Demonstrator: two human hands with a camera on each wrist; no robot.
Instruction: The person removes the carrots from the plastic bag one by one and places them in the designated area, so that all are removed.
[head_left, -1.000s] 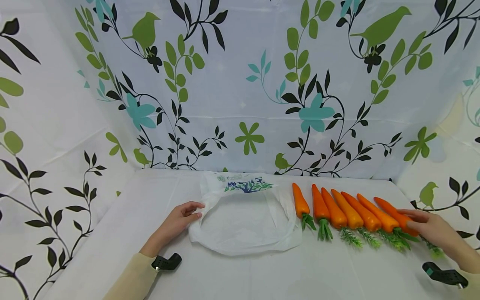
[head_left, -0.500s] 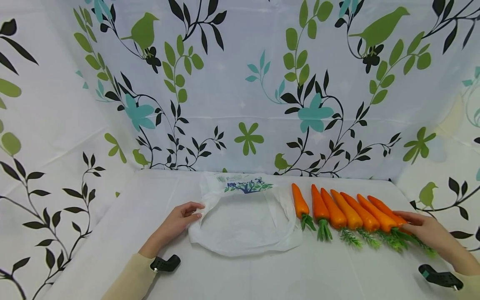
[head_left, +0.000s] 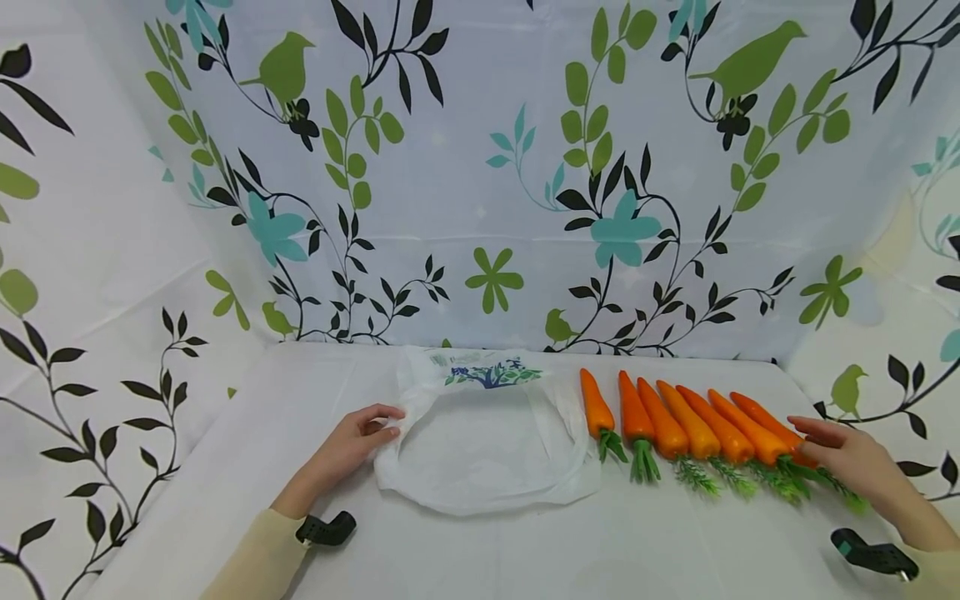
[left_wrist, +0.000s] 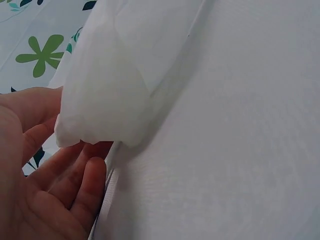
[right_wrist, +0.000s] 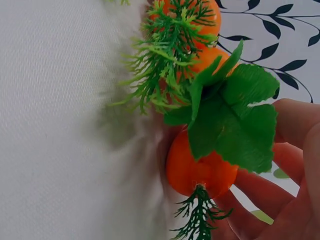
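Note:
A white plastic bag with a printed tree lies on the table, its wide mouth spread toward me. My left hand pinches the bag's left edge; in the left wrist view the thin film passes between the fingers. Right of the bag, several orange toy carrots lie in a slanted row, green tops toward me. Beside the rightmost carrot is my right hand, fingers fairly straight and touching or nearly touching its thick end. The right wrist view has that carrot's rounded end near the fingers, partly behind a green leaf.
The white-covered table ends at the back against a hanging cloth printed with leaves and birds. A single carrot lies closest to the bag, slightly apart from the others. Black camera mounts sit at both wrists.
The rightmost carrot has slid left against its neighbours under my right hand. That hand's fingers have since loosened from it. My left hand has stayed at the bag.

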